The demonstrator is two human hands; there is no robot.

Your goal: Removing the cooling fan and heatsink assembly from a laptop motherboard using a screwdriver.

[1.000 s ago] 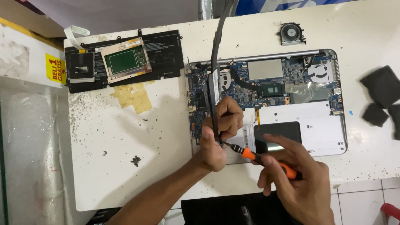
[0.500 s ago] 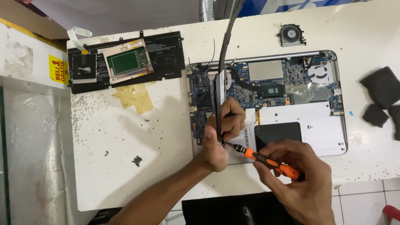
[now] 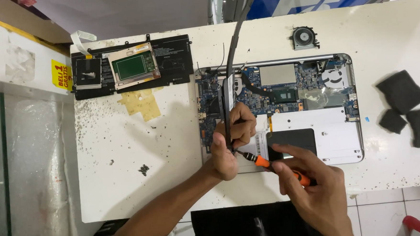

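**Opened laptop, both hands at the lower left of the chassis**

The white tabletop (image 3: 141,184) fills most of the frame, speckled with dark crumbs and carrying a patch of yellowish tape residue left of centre.

The opened laptop base (image 3: 316,136) lies right of centre, its circuit board exposed along the upper half, a silver shield and a dark chip near the middle, and a black rectangular pad in the lower part.

A flat black battery pack (image 3: 174,67) sits in the upper left of the frame, well apart from the laptop, with a copper-edged green board (image 3: 133,67) resting on top of it.

Three dark foam pieces (image 3: 402,91) lie at the right edge of the frame.

A thin dark strip (image 3: 233,49) rises from the laptop's left portion toward the top of the frame, curving slightly.

Your left hand (image 3: 230,141) is closed around the lower end of that strip, fingers wrapped over it, just above the board.

Your right hand (image 3: 314,194) is closed on the orange-handled screwdriver (image 3: 275,166), low and centre-right in the frame. The tool points up and left; its tip sits right beside your left hand's fingers. Whether the tip touches a screw, you cannot tell.

A small loose fan (image 3: 305,36) lies on the tabletop above the laptop's upper edge.
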